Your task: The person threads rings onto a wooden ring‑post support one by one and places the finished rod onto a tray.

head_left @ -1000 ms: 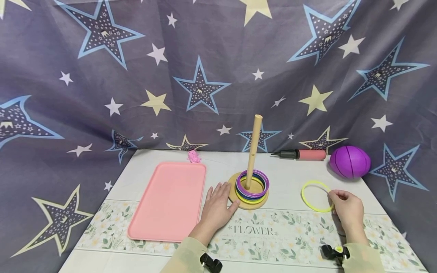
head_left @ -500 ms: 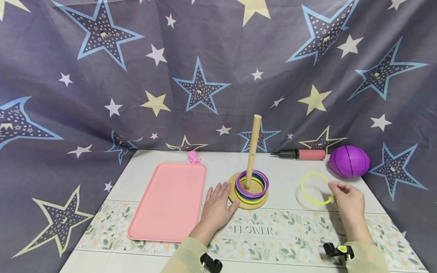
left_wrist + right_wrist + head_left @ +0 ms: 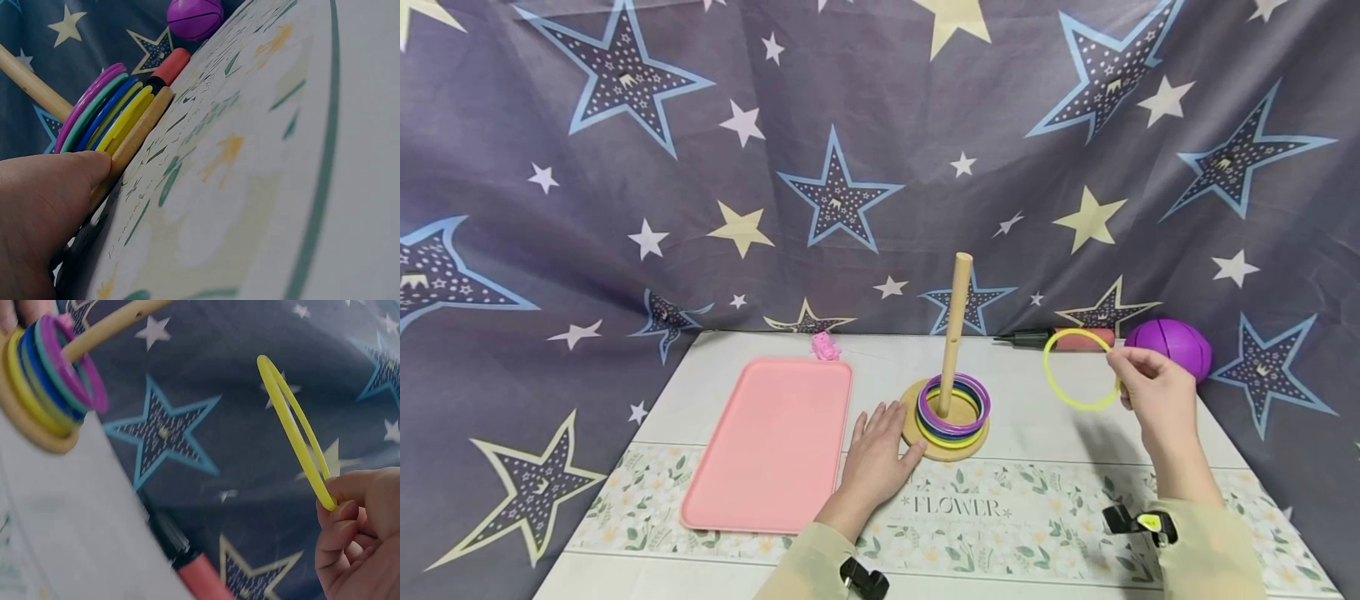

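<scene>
A yellow ring [image 3: 1051, 382] hangs in the air at the right, its edge pinched between thumb and fingers of my right hand [image 3: 1161, 400]. The right wrist view shows the same yellow ring [image 3: 290, 425] held by its lower end. My left hand [image 3: 880, 454] lies with fingers extended against the left edge of the round wooden base [image 3: 955, 454]. From that base rises a wooden peg [image 3: 956, 333]. Around its foot sit several stacked rings [image 3: 94, 109], with purple on top, then teal, blue and yellow ones below.
Left of the peg lies a pink tray [image 3: 767, 446], with a small pink toy [image 3: 825, 346] behind it. At the back right are a red and black hand pump [image 3: 1026, 338] and a purple ball [image 3: 1180, 346]. A star-patterned cloth [image 3: 700, 167] hangs behind the table.
My right hand has lifted the yellow ring off the table, raising it up and slightly left, so it now overlaps the pump in view. The left hand stays on the base.
</scene>
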`<action>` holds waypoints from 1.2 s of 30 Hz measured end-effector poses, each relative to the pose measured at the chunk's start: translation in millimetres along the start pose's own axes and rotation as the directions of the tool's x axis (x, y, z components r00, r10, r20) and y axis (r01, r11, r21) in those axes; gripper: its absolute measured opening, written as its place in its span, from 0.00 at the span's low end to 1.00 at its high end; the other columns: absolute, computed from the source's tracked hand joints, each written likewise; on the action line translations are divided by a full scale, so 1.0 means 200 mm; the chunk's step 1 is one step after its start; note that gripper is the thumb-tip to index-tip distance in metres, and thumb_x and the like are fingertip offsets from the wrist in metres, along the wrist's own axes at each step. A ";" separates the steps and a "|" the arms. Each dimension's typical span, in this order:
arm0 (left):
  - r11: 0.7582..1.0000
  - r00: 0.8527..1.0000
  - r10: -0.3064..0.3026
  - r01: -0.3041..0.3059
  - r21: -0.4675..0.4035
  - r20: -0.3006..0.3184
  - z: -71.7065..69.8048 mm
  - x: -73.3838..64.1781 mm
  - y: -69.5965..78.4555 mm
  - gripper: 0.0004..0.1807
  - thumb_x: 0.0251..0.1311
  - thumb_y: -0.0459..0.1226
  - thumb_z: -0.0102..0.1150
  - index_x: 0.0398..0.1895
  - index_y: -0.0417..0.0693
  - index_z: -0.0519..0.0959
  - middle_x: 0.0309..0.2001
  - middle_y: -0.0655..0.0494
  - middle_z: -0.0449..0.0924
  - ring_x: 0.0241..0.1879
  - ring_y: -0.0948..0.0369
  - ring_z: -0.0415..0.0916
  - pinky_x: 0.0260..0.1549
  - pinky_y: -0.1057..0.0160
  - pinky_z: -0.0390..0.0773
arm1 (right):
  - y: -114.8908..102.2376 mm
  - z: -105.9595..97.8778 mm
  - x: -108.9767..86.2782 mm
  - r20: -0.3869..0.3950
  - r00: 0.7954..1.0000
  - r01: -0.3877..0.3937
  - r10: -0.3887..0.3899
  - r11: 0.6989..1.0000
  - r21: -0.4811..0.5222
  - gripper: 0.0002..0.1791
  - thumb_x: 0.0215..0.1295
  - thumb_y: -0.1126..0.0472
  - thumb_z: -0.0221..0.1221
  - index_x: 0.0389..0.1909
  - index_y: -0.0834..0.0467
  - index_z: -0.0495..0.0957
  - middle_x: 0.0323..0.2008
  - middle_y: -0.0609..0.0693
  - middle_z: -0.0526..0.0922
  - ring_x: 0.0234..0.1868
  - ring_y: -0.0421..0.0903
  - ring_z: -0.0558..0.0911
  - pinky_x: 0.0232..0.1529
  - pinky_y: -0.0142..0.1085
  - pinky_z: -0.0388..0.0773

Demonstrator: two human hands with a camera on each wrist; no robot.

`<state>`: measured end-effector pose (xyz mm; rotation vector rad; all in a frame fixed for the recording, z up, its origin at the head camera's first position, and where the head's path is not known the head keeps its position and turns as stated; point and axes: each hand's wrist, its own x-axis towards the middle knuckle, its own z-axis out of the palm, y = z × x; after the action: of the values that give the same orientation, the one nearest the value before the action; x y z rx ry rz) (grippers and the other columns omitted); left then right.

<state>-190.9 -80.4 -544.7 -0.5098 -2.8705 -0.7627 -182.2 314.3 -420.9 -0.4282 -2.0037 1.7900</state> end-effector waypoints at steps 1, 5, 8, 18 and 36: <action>1.000 1.000 0.000 0.000 0.000 0.001 0.00 0.00 0.00 0.42 0.80 0.56 0.60 0.85 0.41 0.66 0.84 0.41 0.64 0.85 0.43 0.56 0.85 0.37 0.44 | -0.03 0.02 0.00 0.006 1.000 0.012 -0.012 1.000 0.020 0.05 0.75 0.58 0.73 0.42 0.55 0.90 0.22 0.43 0.79 0.20 0.37 0.73 0.17 0.27 0.72; 1.000 1.000 -0.001 0.001 0.004 0.004 0.00 0.00 0.00 0.42 0.80 0.56 0.60 0.85 0.41 0.66 0.84 0.42 0.64 0.85 0.43 0.56 0.85 0.37 0.44 | -0.12 0.08 -0.01 0.032 0.999 0.040 -0.043 0.994 0.098 0.05 0.74 0.59 0.74 0.41 0.57 0.90 0.21 0.44 0.79 0.20 0.37 0.73 0.17 0.27 0.71; 1.000 1.000 -0.004 0.004 0.009 0.004 0.00 0.00 0.00 0.42 0.80 0.57 0.60 0.85 0.41 0.66 0.84 0.42 0.64 0.85 0.43 0.55 0.85 0.37 0.43 | -0.19 0.13 -0.02 0.051 0.997 0.055 -0.063 0.987 0.151 0.04 0.73 0.61 0.74 0.41 0.57 0.90 0.20 0.44 0.78 0.19 0.38 0.73 0.17 0.27 0.70; 1.000 1.000 0.002 -0.002 0.005 0.004 0.00 0.00 0.00 0.42 0.80 0.57 0.60 0.85 0.41 0.66 0.84 0.42 0.64 0.85 0.43 0.56 0.85 0.37 0.44 | -0.36 0.26 -0.04 0.131 0.979 0.121 -0.156 0.963 0.241 0.04 0.73 0.64 0.73 0.41 0.61 0.89 0.22 0.45 0.79 0.19 0.38 0.72 0.18 0.27 0.68; 0.999 1.000 0.001 -0.002 0.032 0.011 0.01 0.00 0.00 0.43 0.79 0.58 0.59 0.85 0.41 0.66 0.84 0.42 0.64 0.85 0.44 0.56 0.85 0.37 0.45 | -0.62 0.44 -0.08 0.187 0.939 0.218 -0.290 0.919 0.329 0.09 0.71 0.63 0.75 0.44 0.65 0.89 0.24 0.47 0.77 0.20 0.42 0.69 0.17 0.29 0.67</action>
<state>-191.7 -79.9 -545.8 -0.5135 -2.8867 -0.7145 -206.8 215.4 -307.8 0.1423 -1.7806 2.0032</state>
